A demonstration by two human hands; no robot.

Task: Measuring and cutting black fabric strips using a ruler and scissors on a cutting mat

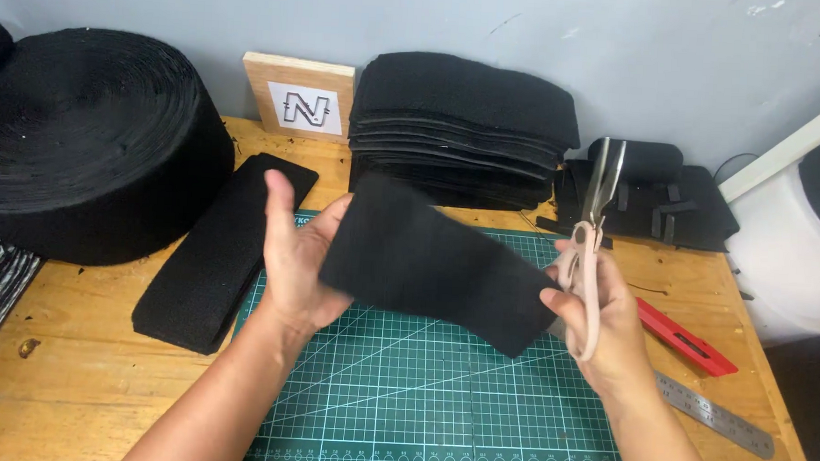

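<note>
Your left hand (298, 257) grips the black fabric strip (436, 260); your right hand (601, 325) pinches it, clutching scissors (596, 222); a wooden sign (300, 96) stands at the bench's (66, 371) far edge.

Both forearms are showing bare from the lower frame edge to the wrists; no sleeves are reaching into view. The left hand (298, 257) and the right hand (610, 330) are appearing ungloved. Fingernails are appearing short and unpainted where they are visible.
</note>
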